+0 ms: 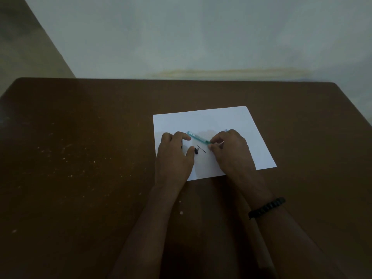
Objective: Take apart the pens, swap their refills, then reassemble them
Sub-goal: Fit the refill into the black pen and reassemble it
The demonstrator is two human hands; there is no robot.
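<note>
A teal see-through pen barrel (198, 137) lies slanted over the white paper sheet (221, 119). My right hand (227, 150) pinches its lower right end between thumb and fingers. My left hand (174, 152) rests on the sheet with fingers spread, index tip near the barrel's upper left end. Between the hands lie a small black pen piece (196, 150) and a thin dark refill (202, 149). A light blue bit (225, 130) peeks out behind my right hand; the rest of it is hidden.
The paper lies on a dark brown table (80, 148) with pale specks on its left part. A grey-green wall (201, 37) stands right behind the table's far edge. A black bracelet (266, 207) circles my right wrist.
</note>
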